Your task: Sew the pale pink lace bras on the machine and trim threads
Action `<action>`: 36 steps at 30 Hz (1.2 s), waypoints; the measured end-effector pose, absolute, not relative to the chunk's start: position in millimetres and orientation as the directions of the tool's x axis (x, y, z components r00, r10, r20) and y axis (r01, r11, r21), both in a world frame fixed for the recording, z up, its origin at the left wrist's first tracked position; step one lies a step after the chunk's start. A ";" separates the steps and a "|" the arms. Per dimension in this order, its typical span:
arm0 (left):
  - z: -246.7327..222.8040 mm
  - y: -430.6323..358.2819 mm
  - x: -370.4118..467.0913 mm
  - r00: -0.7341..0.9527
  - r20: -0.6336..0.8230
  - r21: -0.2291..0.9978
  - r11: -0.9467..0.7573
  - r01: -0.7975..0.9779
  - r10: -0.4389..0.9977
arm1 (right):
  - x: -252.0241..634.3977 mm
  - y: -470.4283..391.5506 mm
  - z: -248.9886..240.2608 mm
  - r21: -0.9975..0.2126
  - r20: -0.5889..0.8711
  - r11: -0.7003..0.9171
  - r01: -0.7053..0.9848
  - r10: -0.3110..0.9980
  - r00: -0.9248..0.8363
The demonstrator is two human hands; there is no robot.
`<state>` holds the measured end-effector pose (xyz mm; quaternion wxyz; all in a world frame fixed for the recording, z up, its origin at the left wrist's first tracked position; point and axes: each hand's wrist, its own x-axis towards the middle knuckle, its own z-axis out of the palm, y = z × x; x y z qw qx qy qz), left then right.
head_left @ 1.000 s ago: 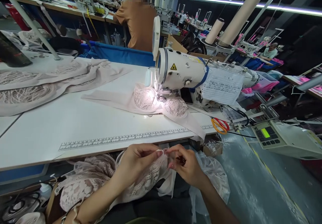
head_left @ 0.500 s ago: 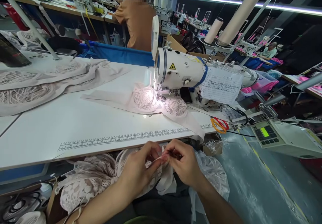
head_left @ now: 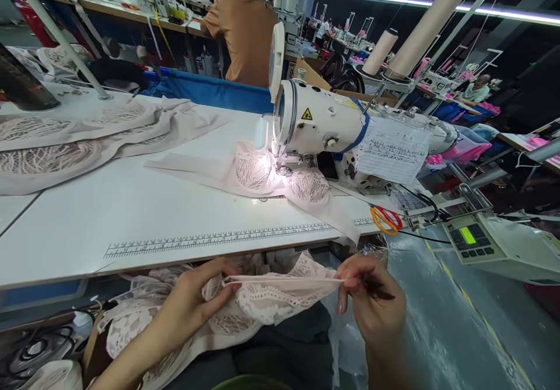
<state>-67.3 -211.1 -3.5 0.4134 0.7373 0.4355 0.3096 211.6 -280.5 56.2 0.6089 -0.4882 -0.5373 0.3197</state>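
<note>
Between my two hands a pale pink lace bra piece [head_left: 280, 296] is stretched out over my lap, just below the table's front edge. My left hand [head_left: 196, 293] pinches its left end between thumb and fingers. The right end of its edge is pinched in my right hand [head_left: 374, 296]. On the table another lace bra [head_left: 258, 171] lies flat, its middle under the needle area of the white sewing machine [head_left: 324, 115], lit by the machine's lamp. One wing of that bra hangs toward the table's front edge.
Several more bras [head_left: 65, 150] lie stacked on the table's left. Orange and red scissors [head_left: 387, 219] rest at the right, near a control box [head_left: 490, 241]. A printed ruler [head_left: 219, 236] runs along the front edge. A person in a brown shirt [head_left: 247, 34] sits beyond the table.
My hands, close together before, have moved apart, the right one to the right and the left one to the left. The lace piece is now drawn out between them.
</note>
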 end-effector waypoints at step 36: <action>19.3 -233.7 -39.0 0.144 0.328 0.922 -0.350 0.169 0.934 | 233.2 -242.5 28.3 -0.771 0.453 0.218 0.598 0.848 0.275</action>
